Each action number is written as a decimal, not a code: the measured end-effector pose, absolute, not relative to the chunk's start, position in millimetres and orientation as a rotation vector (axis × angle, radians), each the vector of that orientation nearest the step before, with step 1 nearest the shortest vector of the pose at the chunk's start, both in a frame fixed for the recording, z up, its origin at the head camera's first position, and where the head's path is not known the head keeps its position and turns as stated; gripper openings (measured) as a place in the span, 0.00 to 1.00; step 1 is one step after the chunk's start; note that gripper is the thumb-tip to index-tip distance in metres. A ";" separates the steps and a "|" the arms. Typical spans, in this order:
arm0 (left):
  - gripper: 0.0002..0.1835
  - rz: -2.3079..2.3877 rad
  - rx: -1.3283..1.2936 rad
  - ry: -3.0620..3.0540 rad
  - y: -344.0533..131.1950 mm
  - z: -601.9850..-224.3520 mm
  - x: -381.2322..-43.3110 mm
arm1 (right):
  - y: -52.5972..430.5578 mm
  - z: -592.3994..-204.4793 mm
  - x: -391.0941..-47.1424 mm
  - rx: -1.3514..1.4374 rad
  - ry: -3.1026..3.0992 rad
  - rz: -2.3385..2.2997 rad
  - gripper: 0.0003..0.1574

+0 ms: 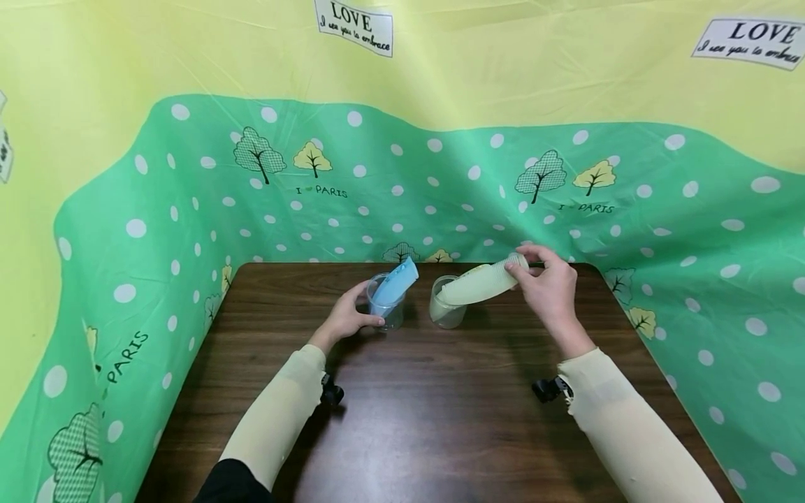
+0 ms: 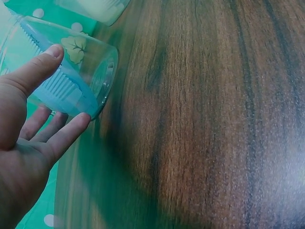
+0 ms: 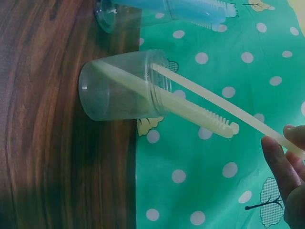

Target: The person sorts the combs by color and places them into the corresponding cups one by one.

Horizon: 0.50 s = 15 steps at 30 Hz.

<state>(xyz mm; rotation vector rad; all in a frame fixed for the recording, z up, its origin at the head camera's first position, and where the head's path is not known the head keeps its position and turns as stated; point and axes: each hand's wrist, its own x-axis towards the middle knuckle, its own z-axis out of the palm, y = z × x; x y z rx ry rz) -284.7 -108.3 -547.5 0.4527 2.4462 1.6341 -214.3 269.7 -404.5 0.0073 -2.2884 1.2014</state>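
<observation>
Two clear plastic cups stand upright side by side toward the table's far edge. Around the left cup [image 1: 393,319] curves my left hand [image 1: 347,314], thumb in front and fingers behind. A blue comb [image 1: 395,281] leans inside it, teeth visible in the left wrist view; whether there is more than one is unclear. My right hand [image 1: 550,283] pinches the end of a pale yellow comb [image 3: 214,99]. That comb slants down, its far end at the mouth of the right cup [image 3: 121,105]. Another pale yellow comb [image 3: 190,109] leans inside this cup, its toothed end sticking out.
Beneath everything is a dark brown wood-grain table [image 1: 402,419]. A green and yellow printed cloth [image 1: 434,181] hangs just behind the cups and along both sides. Small black devices are strapped at both wrists.
</observation>
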 end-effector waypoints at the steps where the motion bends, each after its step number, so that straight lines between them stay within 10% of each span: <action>1: 0.49 1.634 0.450 2.446 -108.5 -548.0 -284.7 | 269.6 -405.6 -215.3 0.007 -2.296 1.200 0.19; 15: 0.49 1.640 0.459 2.433 -109.3 -547.6 -286.0 | 258.7 -415.8 -233.6 -0.007 -2.338 1.232 0.19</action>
